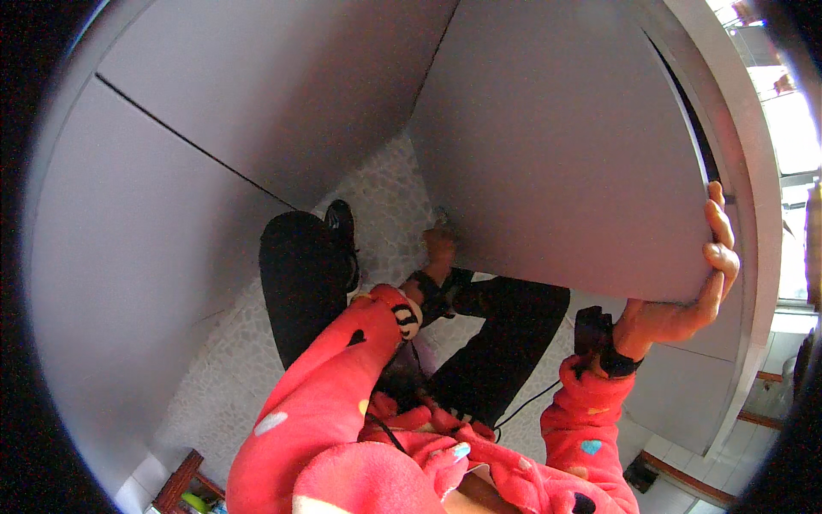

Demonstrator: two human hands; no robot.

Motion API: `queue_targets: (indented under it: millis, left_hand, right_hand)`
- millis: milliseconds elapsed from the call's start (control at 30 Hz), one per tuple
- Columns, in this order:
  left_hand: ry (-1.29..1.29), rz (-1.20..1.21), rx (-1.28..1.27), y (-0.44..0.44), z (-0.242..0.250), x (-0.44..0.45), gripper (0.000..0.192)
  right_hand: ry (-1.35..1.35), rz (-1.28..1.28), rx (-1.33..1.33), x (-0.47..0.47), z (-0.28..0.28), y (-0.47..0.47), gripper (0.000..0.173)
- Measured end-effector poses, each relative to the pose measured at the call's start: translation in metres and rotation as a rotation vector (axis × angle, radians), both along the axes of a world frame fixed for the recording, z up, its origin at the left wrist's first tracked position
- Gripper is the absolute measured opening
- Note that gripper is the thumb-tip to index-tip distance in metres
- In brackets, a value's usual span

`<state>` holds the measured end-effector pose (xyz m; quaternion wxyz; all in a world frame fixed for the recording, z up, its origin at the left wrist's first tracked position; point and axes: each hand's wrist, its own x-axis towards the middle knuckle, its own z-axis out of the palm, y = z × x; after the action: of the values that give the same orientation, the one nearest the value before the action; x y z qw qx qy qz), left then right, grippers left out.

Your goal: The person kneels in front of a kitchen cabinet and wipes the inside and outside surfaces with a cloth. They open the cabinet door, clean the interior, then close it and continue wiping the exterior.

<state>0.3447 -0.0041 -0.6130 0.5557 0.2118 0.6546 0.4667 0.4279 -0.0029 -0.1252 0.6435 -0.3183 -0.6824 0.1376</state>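
A plain greyish cabinet door (565, 148) stands in front of me, slightly ajar along its upper right edge, where a dark gap shows. My right hand (713, 276) grips the door's near right corner, its fingers curled along the side edge. Low down, my left hand (440, 247) is beside the door's lower left edge, close to the floor. That hand is blurred and dim; whether it holds anything is unclear. Dark straps circle both wrists, below red patterned sleeves (334, 360).
Grey panels (212, 96) with dark seams rise at the left. My bent knees in black trousers (302, 283) are over a pebble-patterned floor (379, 180). A thin black cable (530, 405) hangs beside my right leg. A reddish-brown wooden item (180, 478) stands at the lower left.
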Motion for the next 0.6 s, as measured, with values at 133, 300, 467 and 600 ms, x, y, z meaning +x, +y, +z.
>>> queue_targets:
  millis: [133, 300, 467, 600]
  left_hand:
    - [0.359, -0.046, 0.01, 0.008, 0.025, 0.011, 0.042]
    - [0.466, -0.202, 0.035, 0.013, 0.022, 0.01, 0.048]
    - [0.419, -0.157, 0.208, 0.027, -0.021, 0.003, 0.058]
    - [0.518, -0.314, 0.191, 0.033, -0.052, -0.011, 0.057]
  right_hand:
    - [0.046, -0.011, 0.01, 0.005, 0.0, -0.004, 0.028]
    - [0.056, -0.025, 0.015, 0.011, 0.004, -0.013, 0.029]
    - [0.195, -0.006, 0.038, 0.009, 0.003, -0.023, 0.029]
    - [0.237, -0.052, 0.073, -0.003, 0.008, -0.023, 0.026]
